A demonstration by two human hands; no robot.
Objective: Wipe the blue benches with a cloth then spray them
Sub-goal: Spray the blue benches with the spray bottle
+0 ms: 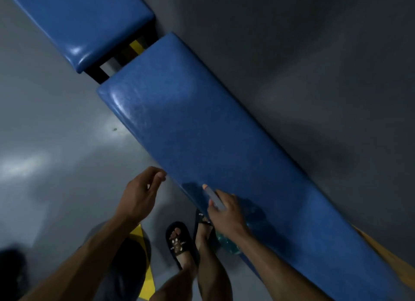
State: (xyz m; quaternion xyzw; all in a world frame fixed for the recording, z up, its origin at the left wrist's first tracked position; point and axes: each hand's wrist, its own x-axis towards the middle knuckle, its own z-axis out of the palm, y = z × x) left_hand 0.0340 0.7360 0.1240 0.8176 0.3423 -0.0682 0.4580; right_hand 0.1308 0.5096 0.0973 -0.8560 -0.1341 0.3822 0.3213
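Wiping seemingly done, no cloth in view; spraying apparently under way on near blue bench (202, 130), far blue bench (89, 24) still ahead. Right hand (224, 211) grip clenched round spray bottle (233, 244), nozzle over bench. Left hand (139, 195) loose, empty. Bottle body mostly hidden beneath wrist; mist indiscernible.

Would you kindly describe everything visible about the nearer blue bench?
The nearer blue bench is a long padded slab with rounded edges, covered in what looks like glossy vinyl. It runs diagonally along the grey wall, separated by a gap from a second bench. The right hand, holding a spray bottle, hovers over its front edge.
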